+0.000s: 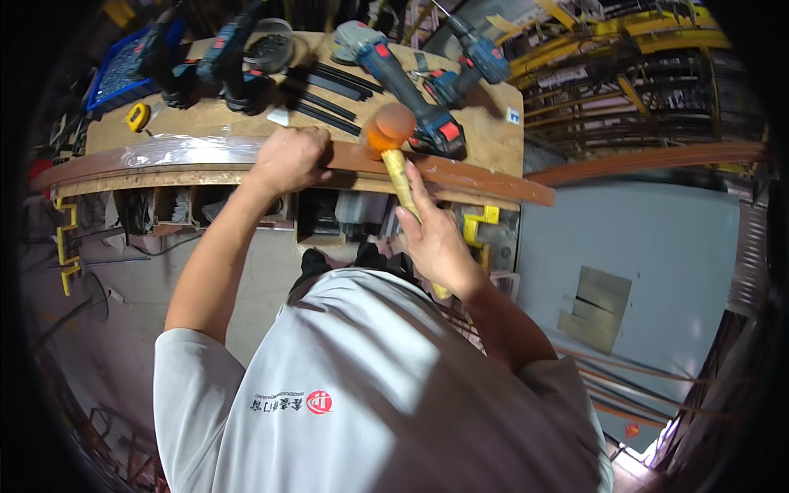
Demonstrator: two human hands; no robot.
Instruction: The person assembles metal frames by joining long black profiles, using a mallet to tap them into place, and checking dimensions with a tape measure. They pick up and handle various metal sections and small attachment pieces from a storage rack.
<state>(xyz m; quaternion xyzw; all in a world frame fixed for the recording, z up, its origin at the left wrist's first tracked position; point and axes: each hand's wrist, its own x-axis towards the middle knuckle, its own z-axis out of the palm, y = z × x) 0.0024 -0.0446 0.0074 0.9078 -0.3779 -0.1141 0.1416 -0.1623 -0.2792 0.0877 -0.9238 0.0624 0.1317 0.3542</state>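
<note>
A long brown profile (363, 161), partly wrapped in shiny clear film, lies along the near edge of the wooden workbench (487, 117). My left hand (294, 159) is closed around it left of the middle. In my right hand (434, 237) is a mallet with an orange head (388, 129) and a yellowish handle; the head is over the profile, and whether they touch I cannot tell. Just behind the mallet lies a blue-and-black cordless angle grinder (400, 86). Several black strips (327, 98) lie between my left hand and the grinder.
Cordless drills (228, 61) stand at the back left beside a blue tray (123, 74) and a tub of screws (268, 46). A yellow tape measure (137, 117) lies at left, another drill (468, 58) at right. Below are shelf compartments (317, 215). A grey panel (666, 246) is at right.
</note>
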